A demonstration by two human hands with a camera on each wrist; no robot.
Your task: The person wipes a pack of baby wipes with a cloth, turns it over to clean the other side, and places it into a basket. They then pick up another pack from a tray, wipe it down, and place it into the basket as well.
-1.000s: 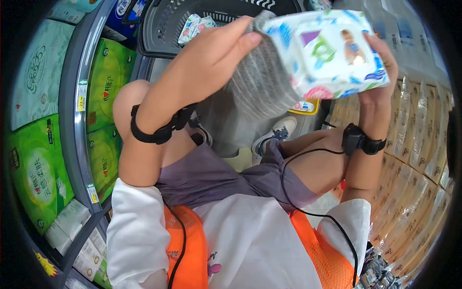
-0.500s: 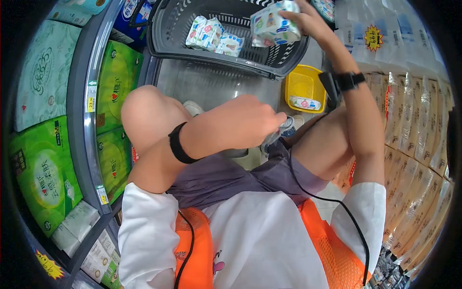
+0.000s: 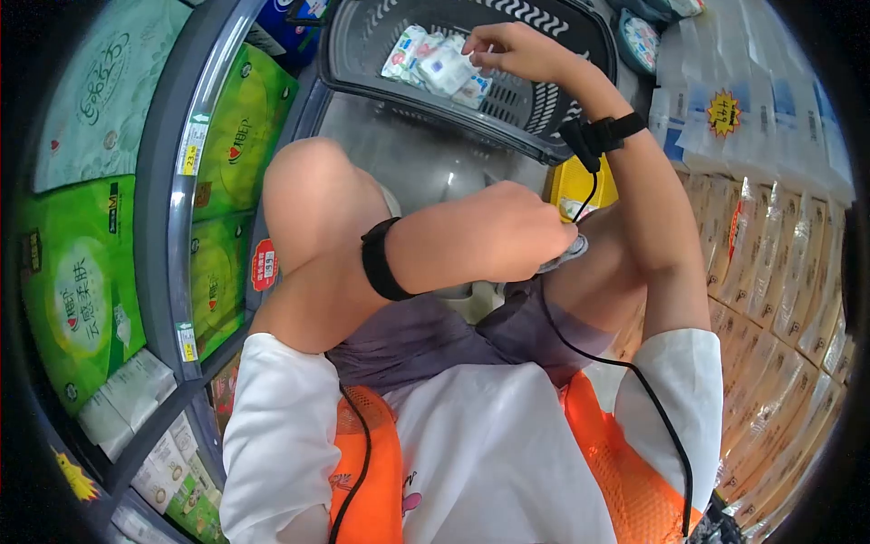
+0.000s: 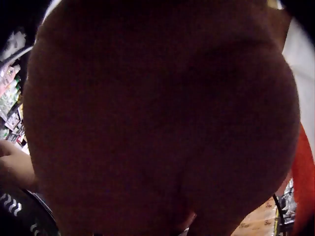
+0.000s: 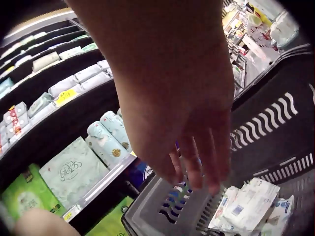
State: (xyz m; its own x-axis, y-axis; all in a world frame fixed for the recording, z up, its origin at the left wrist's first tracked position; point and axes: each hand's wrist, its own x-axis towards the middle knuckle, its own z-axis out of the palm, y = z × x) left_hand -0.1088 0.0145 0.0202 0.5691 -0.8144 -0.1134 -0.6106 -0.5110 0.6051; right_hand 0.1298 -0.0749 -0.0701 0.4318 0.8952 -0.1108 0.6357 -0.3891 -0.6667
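Hovering over basket: right hand relaxed, empty; packs well off right rim; left hand: hold hidden.

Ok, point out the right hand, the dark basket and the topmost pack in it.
Right hand (image 3: 523, 52): head view, back of the hand.
Dark basket (image 3: 498, 132): head view, near edge.
Topmost pack (image 5: 252, 202): right wrist view, upward-facing side.

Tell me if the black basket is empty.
Not empty: several white packs lie inside the black basket in the head and right wrist views.
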